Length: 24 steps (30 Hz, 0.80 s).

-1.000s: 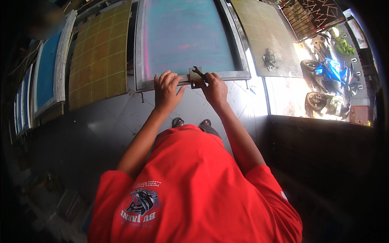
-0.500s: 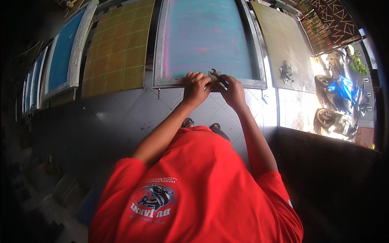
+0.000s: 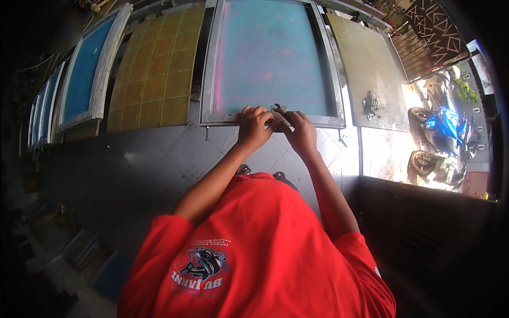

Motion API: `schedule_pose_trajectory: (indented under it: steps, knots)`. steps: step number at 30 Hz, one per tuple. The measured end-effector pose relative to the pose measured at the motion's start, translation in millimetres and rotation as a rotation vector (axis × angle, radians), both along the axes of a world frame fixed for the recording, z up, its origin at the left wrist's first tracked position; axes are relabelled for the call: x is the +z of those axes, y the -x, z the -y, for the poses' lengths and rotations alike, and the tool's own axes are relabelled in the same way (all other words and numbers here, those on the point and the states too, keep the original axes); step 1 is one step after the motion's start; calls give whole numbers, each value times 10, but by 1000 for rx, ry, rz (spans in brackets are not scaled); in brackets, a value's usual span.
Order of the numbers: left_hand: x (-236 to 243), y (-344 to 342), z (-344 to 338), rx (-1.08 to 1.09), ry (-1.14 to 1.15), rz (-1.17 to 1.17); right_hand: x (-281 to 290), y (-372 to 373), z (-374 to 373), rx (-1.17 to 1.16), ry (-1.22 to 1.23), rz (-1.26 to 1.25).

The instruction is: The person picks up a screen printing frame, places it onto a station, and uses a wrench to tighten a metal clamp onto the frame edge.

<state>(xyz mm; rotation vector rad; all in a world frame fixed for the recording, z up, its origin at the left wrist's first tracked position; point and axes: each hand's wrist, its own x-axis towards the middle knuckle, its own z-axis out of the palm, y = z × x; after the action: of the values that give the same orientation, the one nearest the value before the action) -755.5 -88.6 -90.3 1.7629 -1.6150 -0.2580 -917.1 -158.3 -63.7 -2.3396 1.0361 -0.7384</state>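
In front of me lies a silk-screen printing frame, a grey metal border round a blue-green mesh with pink streaks. Both hands are at the middle of its near edge. My right hand is closed round a dark open-end wrench, whose jaw sticks out past the fingers toward the mesh. Beside it, the curled fingers of my left hand pinch a small metal plate at the frame's edge. The fingers hide much of the plate and whatever fastens it.
A yellow-brown board with grid lines is left of the frame; another blue screen stands beyond it. On the right, a pale board carries several small metal parts. A blue motorcycle stands farther right. Grey tiles cover the floor.
The frame and boards appear slightly lower in the picture. The right hand has shifted a little, and more of the small metal plate shows between the hands. Both grips stay the same.
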Motion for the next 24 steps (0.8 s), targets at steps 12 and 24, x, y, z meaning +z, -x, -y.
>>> schedule_pose_trajectory:
  steps: [12,24]
  knots:
    - [-1,44,1,25,81,18,-17,87,71,65,-70,8]
    - [14,0,-1,-27,150,-1,-58,35,47,17,-93,2]
